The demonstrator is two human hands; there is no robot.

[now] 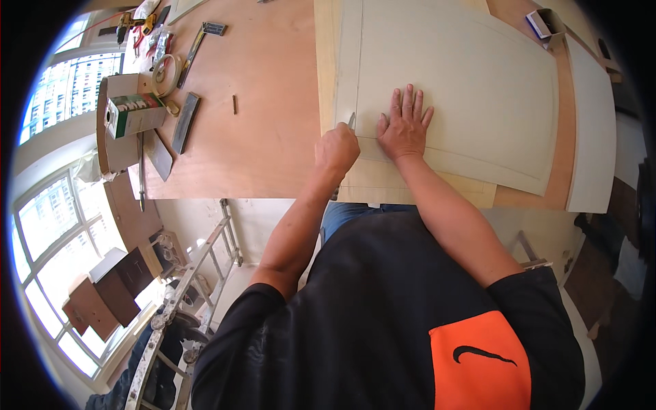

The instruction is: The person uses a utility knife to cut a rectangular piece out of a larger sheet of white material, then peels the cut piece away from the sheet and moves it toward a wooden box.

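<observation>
A large off-white board point(458, 75) lies on the worktable, with thin straight lines running near its left and front edges. My left hand point(337, 149) is closed around what looks like a utility knife point(352, 120); its thin silvery tip shows above the fist, beside the left line. Most of its handle is hidden in the fist. To the right, my right hand point(404, 130) rests flat on the board, fingers spread, holding nothing. Under the board, a pale yellow wooden sheet point(424, 176) sticks out at the left and front.
Left on the brown tabletop point(266, 150) are a grey block point(186, 123), a rectangular can point(134, 115), a tape roll point(166, 75), a square point(195, 51) and a drill point(130, 26). At right sit a white strip point(591, 137) and a small box point(545, 26). A metal ladder point(198, 273) stands lower left.
</observation>
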